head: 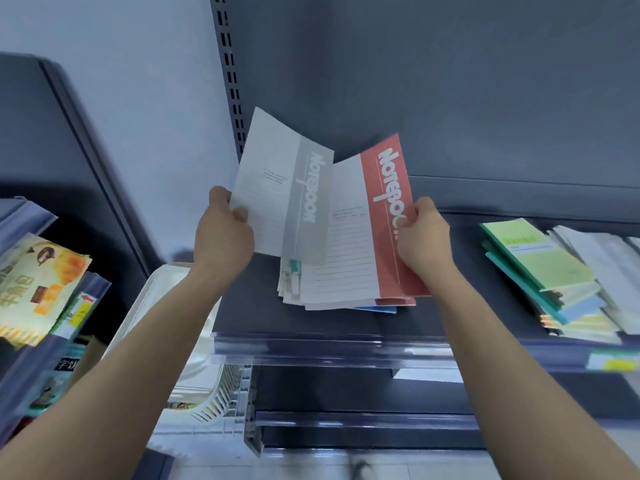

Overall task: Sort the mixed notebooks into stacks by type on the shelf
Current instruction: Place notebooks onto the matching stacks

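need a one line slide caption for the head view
Left hand grips a grey notebook while the right hand holds a red notebook over a mixed pile on the shelf.

Stationery shop: slotted metal shelving [228, 64], price-tag rail [329, 344], stacked notebooks [540, 265]

On the shelf [249, 306] a stack of notebooks [289, 289] lies near the middle, the left notebook [273, 188] in the left hand [221, 233] overlapping the right notebook [367, 220] in the right hand [424, 237] above it, a second pile [554, 282] well to the right, and a basket [204, 393] below at the left.
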Tool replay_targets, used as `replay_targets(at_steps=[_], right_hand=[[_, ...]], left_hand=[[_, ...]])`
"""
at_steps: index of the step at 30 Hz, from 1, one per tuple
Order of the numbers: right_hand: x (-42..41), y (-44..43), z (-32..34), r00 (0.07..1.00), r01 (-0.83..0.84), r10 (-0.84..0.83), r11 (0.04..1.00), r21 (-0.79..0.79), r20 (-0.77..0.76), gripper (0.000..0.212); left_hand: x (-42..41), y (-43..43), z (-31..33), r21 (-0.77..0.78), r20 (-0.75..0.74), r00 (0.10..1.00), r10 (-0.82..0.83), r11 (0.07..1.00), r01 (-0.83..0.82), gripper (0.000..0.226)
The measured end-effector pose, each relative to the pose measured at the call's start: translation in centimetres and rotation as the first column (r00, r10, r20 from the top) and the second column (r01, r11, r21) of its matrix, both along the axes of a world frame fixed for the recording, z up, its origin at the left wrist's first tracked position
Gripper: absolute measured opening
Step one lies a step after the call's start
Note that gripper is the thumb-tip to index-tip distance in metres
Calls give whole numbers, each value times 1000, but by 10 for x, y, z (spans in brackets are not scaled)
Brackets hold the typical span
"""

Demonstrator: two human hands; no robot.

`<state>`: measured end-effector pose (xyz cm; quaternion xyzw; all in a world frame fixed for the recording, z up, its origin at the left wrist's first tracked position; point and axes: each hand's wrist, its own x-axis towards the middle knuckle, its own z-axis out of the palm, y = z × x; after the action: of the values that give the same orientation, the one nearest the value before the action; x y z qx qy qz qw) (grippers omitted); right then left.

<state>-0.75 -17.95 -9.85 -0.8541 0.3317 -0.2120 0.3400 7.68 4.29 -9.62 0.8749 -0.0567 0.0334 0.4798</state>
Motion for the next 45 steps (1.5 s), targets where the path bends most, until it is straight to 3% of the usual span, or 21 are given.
replay_targets(at_steps=[3,9,15,26,30,39,45], right_hand=[[-18,-12,15,993,66,-61,997,-47,99,19],[-73,-52,35,963,198,-178,977,-84,204,19],[-128,-105,42,922,303,-268,949,-88,280,18],[-208,-258,46,914,304,-265,949,-85,309,14],[-227,-319,53,908,310,-264,946,-98,325,14],[-214,-351,45,948,171,-147,983,-60,282,12],[-222,-355,41,950,188,-161,979,-79,268,11]], left_hand=[[-4,-18,5,-65,30,996,-87,994,89,8],[-24,-76,11,-149,101,963,-252,953,265,8],[-63,-139,25,-149,120,945,-305,935,321,4],[-141,-303,30,-180,163,936,-313,923,340,1],[-163,-352,32,-186,177,953,-244,943,276,3],[-174,-363,30,-196,144,981,-129,968,156,8],[-176,-380,22,-197,108,978,-181,960,199,7]])
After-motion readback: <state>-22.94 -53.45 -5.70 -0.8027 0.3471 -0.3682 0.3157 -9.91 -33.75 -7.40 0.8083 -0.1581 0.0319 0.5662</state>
